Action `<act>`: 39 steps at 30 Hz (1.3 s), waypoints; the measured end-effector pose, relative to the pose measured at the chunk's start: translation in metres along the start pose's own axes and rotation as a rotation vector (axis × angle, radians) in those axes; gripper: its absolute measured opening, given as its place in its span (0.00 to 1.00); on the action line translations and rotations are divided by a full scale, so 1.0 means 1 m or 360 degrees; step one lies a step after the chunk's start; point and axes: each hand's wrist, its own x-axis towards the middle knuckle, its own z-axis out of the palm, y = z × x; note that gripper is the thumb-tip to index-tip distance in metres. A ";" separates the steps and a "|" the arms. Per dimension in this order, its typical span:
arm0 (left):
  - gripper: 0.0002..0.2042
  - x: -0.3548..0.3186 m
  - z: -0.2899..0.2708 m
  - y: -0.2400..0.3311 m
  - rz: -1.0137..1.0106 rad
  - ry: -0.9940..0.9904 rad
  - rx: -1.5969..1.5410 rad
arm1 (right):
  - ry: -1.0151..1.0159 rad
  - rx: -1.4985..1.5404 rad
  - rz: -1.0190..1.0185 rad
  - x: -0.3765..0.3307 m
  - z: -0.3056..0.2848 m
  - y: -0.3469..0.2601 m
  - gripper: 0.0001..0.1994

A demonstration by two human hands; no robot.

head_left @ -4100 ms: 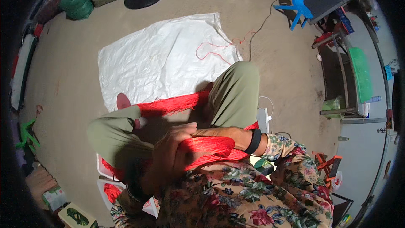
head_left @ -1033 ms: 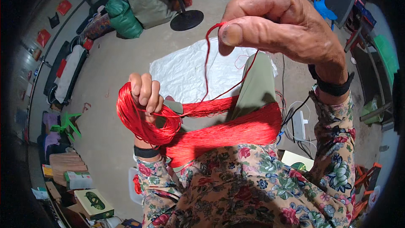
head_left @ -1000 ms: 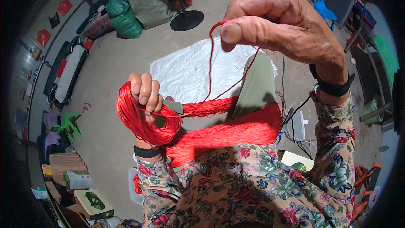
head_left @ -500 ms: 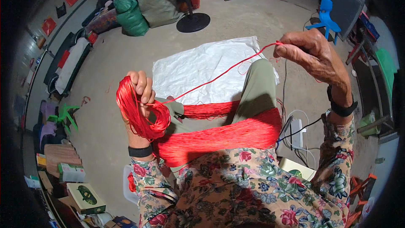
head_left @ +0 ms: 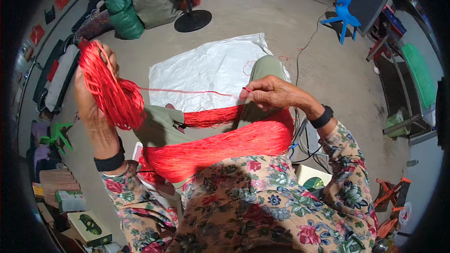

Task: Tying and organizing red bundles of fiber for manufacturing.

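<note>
Hank point(head_left: 115, 96) sits in your left hand's point(head_left: 83, 89) grasp, left of the white sheet point(head_left: 201, 63); its red strand point(head_left: 187, 92) runs rightward, nearly level, across that sheet to your right hand point(head_left: 274, 91), pinching it toward the sheet's near-right side.

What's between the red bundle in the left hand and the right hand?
In the head view, a red thread stretches across, with the white sheet behind it.

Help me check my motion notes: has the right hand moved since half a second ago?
Yes. Judged against the white sheet, the right hand has moved left and toward the picture's lower edge.
</note>
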 end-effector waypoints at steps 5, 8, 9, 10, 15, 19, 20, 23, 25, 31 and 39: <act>0.10 0.018 0.006 0.011 0.0094 0.0115 0.0232 | 0.0017 0.0144 -0.0154 0.004 -0.006 0.021 0.13; 0.10 0.021 0.010 0.007 0.0115 -0.0012 0.0083 | 0.0072 0.0563 -0.0124 0.000 -0.005 0.027 0.12; 0.09 0.024 0.013 0.009 0.0126 -0.0081 0.0018 | 0.0073 0.0562 -0.0133 0.000 -0.005 0.029 0.12; 0.08 0.027 0.018 0.009 0.0086 -0.0420 -0.0164 | 0.0145 0.0573 -0.0107 -0.001 -0.005 0.031 0.12; 0.10 0.019 0.025 0.003 0.0123 -0.0599 -0.0116 | 0.0212 0.0536 0.0004 -0.015 -0.007 0.019 0.14; 0.10 0.010 0.031 -0.007 0.0017 -0.0745 -0.0183 | 0.0280 0.0058 -0.0246 -0.032 -0.007 -0.043 0.14; 0.10 0.007 0.034 -0.014 0.0040 -0.0788 -0.0213 | 0.0223 -0.0033 -0.0310 -0.032 -0.006 -0.060 0.15; 0.11 -0.002 0.035 -0.033 0.0067 -0.0901 -0.0292 | 0.0125 -0.0212 -0.0468 -0.028 0.004 -0.107 0.15; 0.09 -0.012 0.034 -0.054 0.0023 -0.0795 -0.0417 | 0.0094 -0.0298 -0.0542 -0.023 0.008 -0.125 0.15; 0.13 -0.033 0.043 -0.075 -0.0118 -0.0579 -0.0316 | 0.0084 -0.0604 -0.0891 -0.011 0.018 -0.160 0.16; 0.10 -0.027 0.040 -0.070 -0.0330 -0.0540 -0.0270 | 0.0245 -0.0708 -0.1158 0.012 0.015 -0.186 0.18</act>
